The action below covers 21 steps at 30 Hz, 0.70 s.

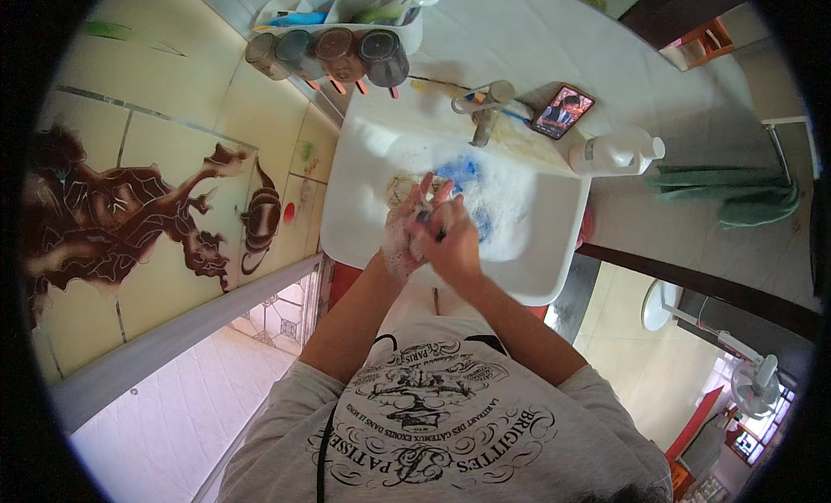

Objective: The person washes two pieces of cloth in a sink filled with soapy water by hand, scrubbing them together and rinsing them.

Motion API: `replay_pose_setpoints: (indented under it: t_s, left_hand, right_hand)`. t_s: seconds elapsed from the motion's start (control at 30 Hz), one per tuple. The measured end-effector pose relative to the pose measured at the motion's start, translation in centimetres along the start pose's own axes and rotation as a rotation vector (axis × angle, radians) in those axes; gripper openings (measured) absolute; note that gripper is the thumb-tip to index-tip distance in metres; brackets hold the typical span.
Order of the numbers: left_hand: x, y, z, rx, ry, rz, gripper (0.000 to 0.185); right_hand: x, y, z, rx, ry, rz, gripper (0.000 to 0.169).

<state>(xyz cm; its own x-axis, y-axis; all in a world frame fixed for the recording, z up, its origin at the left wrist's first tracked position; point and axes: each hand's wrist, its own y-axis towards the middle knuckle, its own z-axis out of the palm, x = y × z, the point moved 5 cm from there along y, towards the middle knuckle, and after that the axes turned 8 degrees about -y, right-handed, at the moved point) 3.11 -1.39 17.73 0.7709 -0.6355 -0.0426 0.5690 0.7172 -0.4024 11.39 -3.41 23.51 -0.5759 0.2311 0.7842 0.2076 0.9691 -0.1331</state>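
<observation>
Over the white washbasin, my left hand and my right hand are pressed together, with foam on the left hand and wrist. Small dark patches and a whitish bit show between the fingers. Blur and the overlapping hands hide what these are. Just beyond my left fingers lies a pale cloth with a brown line pattern. Blue fabric lies in the white suds to the right of my fingertips. The metal faucet stands at the basin's back.
A phone showing a video leans behind the basin, near a white plastic jug. Dark cups hang under a white toiletry holder at the back left. A green towel hangs at right.
</observation>
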Motion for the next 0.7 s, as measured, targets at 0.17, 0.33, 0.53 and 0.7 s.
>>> replay_pose_setpoints:
  t_s: [0.17, 0.33, 0.53, 0.7]
  left_hand:
    - [1.5, 0.4, -0.8, -0.040, 0.066, 0.025, 0.046]
    - [-0.9, 0.1, -5.1, -0.103, 0.025, 0.113, 0.052]
    - [1.7, 0.5, -6.2, -0.108, 0.176, 0.082, 0.053]
    - [0.2, 0.7, -5.4, -0.278, 0.185, -0.009, 0.062]
  right_hand:
    - [-5.7, 3.8, 1.0, -0.195, 0.178, 0.120, 0.023]
    - [-3.2, -0.6, 5.1, -0.079, -0.092, -0.057, 0.016]
    - [-8.8, 4.5, 6.3, 0.154, -0.162, 0.456, 0.037]
    - [-7.6, -0.3, 9.3, -0.280, -0.294, 0.206, 0.028]
